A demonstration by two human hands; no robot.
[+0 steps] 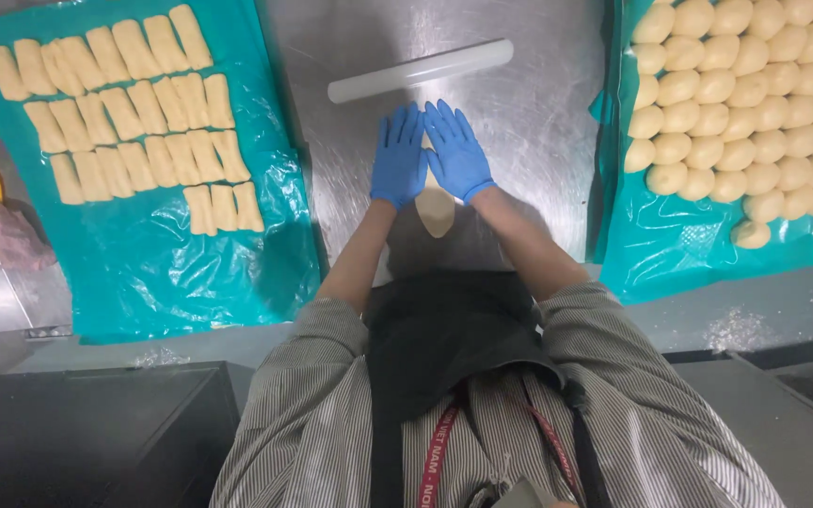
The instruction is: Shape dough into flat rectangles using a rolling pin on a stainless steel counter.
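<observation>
Presently left hand (pixel 399 155), right hand (pixel 456 150) flat, fingers spread, pressing dough piece (pixel 435 209) for rolling; rolling pin (pixel 420 71) parked just beyond dough.

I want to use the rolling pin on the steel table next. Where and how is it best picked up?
Probably at its middle, from above. The rolling pin is a plain, handleless cylinder lying flat and slightly slanted on the bare table, just beyond the left hand and right hand, with nothing crowding it.

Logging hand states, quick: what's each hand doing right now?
Left hand: open, flat, pressing on the dough piece.
Right hand: open, flat on the same dough.
</observation>
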